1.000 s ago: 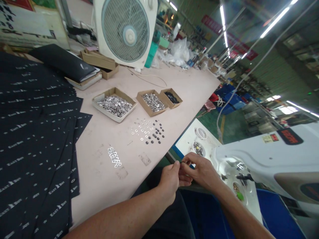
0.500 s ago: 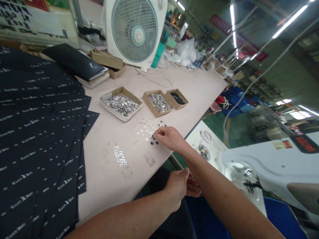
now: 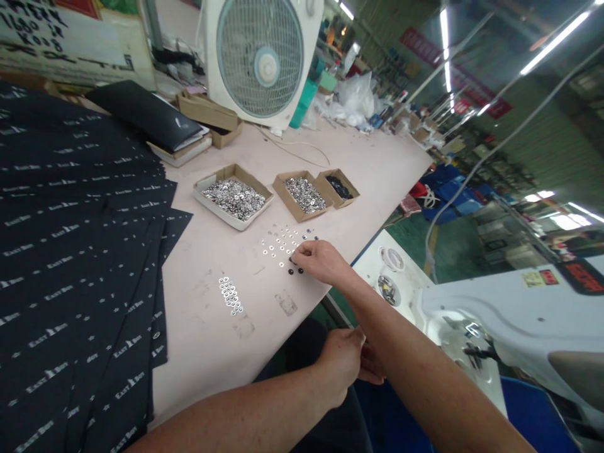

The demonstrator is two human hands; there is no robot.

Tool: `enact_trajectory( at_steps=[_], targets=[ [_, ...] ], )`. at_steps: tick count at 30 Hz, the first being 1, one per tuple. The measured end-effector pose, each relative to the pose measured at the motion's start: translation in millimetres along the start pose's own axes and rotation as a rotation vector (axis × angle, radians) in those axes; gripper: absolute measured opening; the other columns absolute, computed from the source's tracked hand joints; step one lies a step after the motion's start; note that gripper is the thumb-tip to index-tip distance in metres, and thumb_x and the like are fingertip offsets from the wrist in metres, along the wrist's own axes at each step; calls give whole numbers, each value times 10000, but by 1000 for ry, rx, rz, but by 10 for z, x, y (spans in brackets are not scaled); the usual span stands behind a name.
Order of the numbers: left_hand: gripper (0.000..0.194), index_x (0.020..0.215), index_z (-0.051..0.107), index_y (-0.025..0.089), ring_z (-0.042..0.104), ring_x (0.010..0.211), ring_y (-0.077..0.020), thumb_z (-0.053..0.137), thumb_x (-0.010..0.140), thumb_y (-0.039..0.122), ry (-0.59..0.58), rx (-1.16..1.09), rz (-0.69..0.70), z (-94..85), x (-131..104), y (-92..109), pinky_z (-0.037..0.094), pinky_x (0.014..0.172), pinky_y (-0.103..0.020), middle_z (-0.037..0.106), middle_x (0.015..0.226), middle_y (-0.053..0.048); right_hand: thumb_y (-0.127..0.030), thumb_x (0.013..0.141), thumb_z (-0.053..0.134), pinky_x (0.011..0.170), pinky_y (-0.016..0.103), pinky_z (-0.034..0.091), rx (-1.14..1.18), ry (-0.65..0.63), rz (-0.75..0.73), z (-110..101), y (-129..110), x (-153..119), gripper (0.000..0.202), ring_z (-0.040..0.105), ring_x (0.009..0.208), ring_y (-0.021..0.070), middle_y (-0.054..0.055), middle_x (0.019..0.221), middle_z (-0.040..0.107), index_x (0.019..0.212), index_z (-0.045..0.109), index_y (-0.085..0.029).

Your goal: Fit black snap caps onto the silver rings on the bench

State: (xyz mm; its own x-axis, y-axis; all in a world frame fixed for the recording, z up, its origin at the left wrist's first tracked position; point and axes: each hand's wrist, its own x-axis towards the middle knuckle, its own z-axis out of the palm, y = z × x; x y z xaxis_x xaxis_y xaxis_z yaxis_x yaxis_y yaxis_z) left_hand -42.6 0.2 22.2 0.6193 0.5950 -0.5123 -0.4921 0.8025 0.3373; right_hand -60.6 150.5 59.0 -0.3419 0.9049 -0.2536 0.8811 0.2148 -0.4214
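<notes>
My right hand [image 3: 321,261] is at the table's near edge, thumb and fingertips pinched on a small black snap button [image 3: 291,259]. Two more black snap buttons [image 3: 296,272] lie just below the fingertips. Silver ring-shaped snap parts [image 3: 282,248] are scattered to the left of that hand. Farther left, several silver snap parts [image 3: 230,294] lie in close rows. My left hand [image 3: 342,362] is low, off the table edge and under the right forearm, with fingers curled. Its fingertips are partly hidden, so what it holds cannot be made out.
Open cardboard boxes hold silver snap parts [image 3: 195,189], [image 3: 283,195] and black pieces [image 3: 342,189]. Dark printed fabric [image 3: 85,283] covers the left side. A fan [image 3: 267,66], a black folder [image 3: 146,116] and a cord are behind. At right stands a white machine [image 3: 509,308].
The view has shifted slightly. My right hand keeps its pinch at the same black snap buttons. My left hand has moved slightly down and farther behind the right forearm.
</notes>
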Motion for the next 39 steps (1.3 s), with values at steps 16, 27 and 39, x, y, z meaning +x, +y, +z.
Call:
enact_trajectory(
  at_steps=[16,27,39],
  targets=[
    [367,738,604,87,577,519,-142,356,966,232,-7,43,-7,4,-4,-14,504,490,-242,604,669,-88,-293,817,610,572,246,359,-150,69,51,59,-19,31,154,602,684,160,13,756,714,762,729,-212],
    [374,744,620,85,575,503,-147,379,962,271,-8,40,0,-1,19,-55,507,474,-246,609,651,-90,-264,878,586,632,231,371,39,83,-75,25,-37,-55,171,584,708,134,-5,784,706,810,728,-197],
    [323,833,672,76,611,556,-198,382,871,214,39,0,12,-9,130,-153,527,479,-303,659,708,-128,-269,869,598,640,245,361,-149,21,-128,132,-187,-80,145,599,766,146,-7,856,718,849,738,-234]
  ],
)
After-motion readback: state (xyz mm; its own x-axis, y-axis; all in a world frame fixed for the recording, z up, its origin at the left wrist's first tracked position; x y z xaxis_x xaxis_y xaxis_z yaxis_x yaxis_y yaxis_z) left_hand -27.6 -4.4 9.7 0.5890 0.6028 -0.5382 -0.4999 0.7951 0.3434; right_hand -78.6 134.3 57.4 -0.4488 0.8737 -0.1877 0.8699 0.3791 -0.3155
